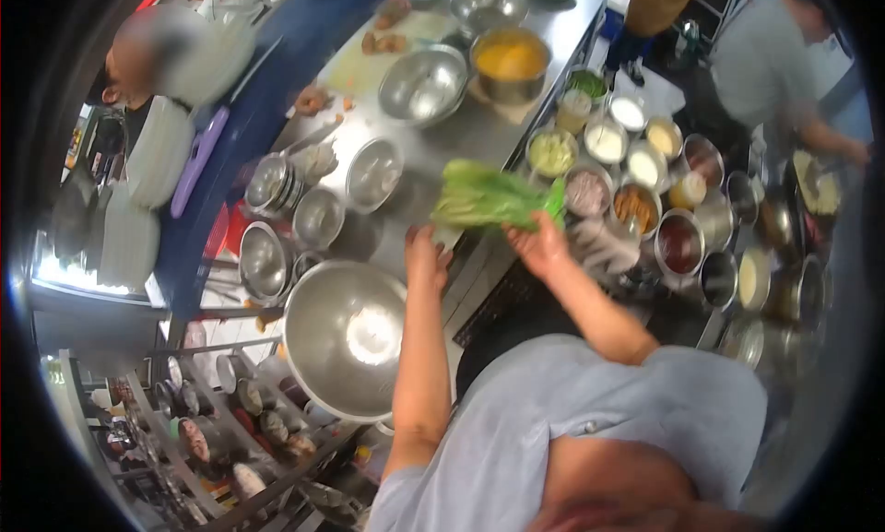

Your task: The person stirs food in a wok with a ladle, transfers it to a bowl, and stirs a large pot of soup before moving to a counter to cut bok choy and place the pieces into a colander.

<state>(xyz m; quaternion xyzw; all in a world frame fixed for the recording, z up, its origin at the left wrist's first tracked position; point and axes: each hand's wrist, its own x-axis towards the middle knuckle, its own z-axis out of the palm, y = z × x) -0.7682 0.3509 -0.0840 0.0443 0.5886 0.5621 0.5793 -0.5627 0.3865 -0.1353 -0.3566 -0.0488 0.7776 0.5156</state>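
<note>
A bunch of leafy greens [484, 198], pale green with a brighter green right end, is held over the steel worktop's front edge. My right hand [539, 243] grips it by that bright end, fingers wrapped around its lower side. Just below the left end of the greens is my left hand [428, 256], fingers loosely bent and apart, with nothing visible in it. A large steel mixing bowl [323, 348] stands to the left of my left forearm. Blur hides the exact kind of greens.
Steel bowls [372, 174] and a pot of orange contents [510, 54] stand on the worktop [419, 156]. Several containers of sauces and ingredients [643, 168] crowd the right side. Stacked plates [159, 154] line a blue ledge at left. A co-worker [770, 57] stands at far right.
</note>
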